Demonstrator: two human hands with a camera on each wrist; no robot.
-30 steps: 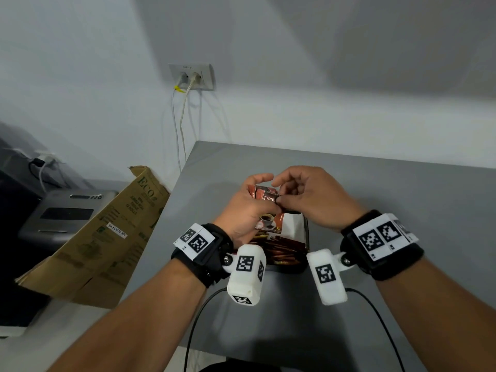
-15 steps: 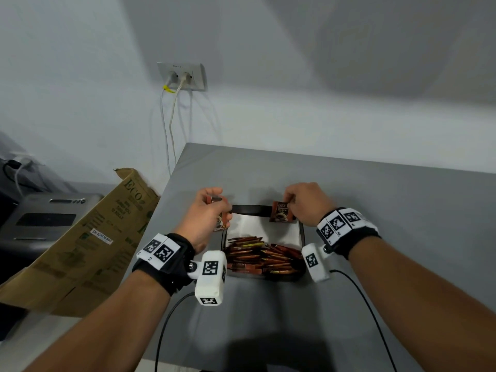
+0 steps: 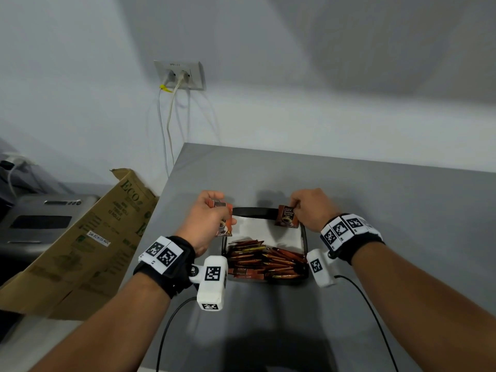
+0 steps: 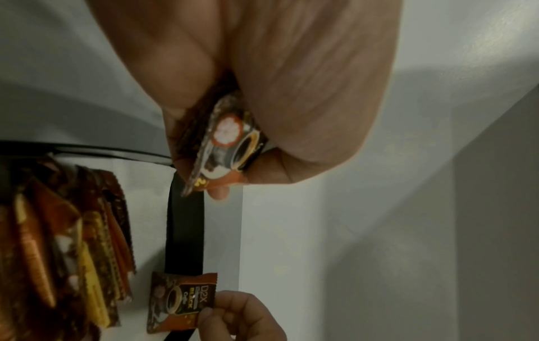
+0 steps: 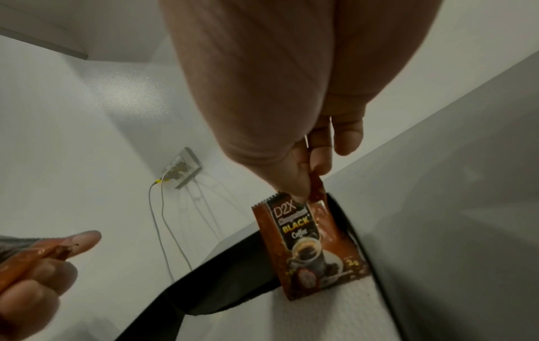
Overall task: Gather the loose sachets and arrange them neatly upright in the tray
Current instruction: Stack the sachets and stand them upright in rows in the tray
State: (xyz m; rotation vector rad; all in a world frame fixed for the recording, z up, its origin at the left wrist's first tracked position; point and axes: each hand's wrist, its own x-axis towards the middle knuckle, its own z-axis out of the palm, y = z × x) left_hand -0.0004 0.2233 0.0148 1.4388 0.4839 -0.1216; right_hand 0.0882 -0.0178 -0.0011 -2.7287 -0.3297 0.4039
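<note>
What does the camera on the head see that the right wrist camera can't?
Only the head view shows the packed row of sachets at the tray's near end, the cardboard box and both wristbands. Only the right wrist view lets you read "BLACK Coffee" on the sachet the right hand pinches. Both show that sachet, the black tray, the left hand gripping sachets, and the wall socket.

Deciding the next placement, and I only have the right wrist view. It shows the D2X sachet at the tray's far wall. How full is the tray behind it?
Observer: The near half of the tray holds a packed row of sachets; the far half is bare white liner.
Operator: Are they upright?
Observer: They stand on edge, several leaning.
Operator: Where's the left hand?
Observer: The left hand grips the left-hand sachet at the far left corner, opposite your D2X sachet.
</note>
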